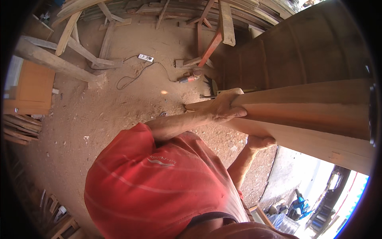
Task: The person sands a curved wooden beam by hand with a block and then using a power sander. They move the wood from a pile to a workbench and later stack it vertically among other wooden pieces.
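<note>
Head view: left grip point(226, 106) and right grip point(260, 142) hold stepped timber point(308, 113).

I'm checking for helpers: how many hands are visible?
2: the left hand grips the upper part of the timber; the right hand is at its lower edge. Both are partly hidden.

Long timber point(306, 109) is showing lt reddish-brn w/ dk brn shading. Shirt point(159, 183), near timber, is showing red w/ thin pale curved stripes, whitish chest mark point(161, 161) & dk collar point(211, 216). Floor point(91, 115) L of timber is looking brn w/ pale flecks. Beyond timber, trestle point(211, 48) is showing reddish-brn, pwr strip point(146, 58) white, pwr tool point(188, 79) red & grey. Far L of timber, panel point(36, 87) is looking orange-brn.
</note>
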A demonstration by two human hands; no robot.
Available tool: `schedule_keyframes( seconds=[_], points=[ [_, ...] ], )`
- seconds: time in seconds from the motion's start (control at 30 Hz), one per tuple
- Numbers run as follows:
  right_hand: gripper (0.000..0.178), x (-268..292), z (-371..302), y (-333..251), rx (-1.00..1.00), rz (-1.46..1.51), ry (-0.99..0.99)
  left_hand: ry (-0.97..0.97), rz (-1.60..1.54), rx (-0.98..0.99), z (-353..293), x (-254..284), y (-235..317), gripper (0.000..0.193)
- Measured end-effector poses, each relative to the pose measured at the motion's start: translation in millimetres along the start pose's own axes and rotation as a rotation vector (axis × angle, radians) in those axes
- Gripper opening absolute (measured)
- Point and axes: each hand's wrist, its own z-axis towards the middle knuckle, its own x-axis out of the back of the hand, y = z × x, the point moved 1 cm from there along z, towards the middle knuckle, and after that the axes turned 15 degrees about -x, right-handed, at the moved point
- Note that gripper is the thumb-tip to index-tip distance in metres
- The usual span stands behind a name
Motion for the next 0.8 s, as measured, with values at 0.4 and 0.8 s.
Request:
schedule_keyframes(
  seconds=[0.4, 0.8],
  points=[
    [0.117, -62.7, 13.8, 18.7, -0.089, 0.156, -0.363, 0.012, -0.04, -0.06, 40.5, 66.1, 44.9, 0.094],
    [0.091, -96.4, -65.3, 184.7, -0.406, -0.31, -0.605, 0.229, 0.114, -0.11, 18.3, 163.2, 36.5, 0.074]
  ],
)
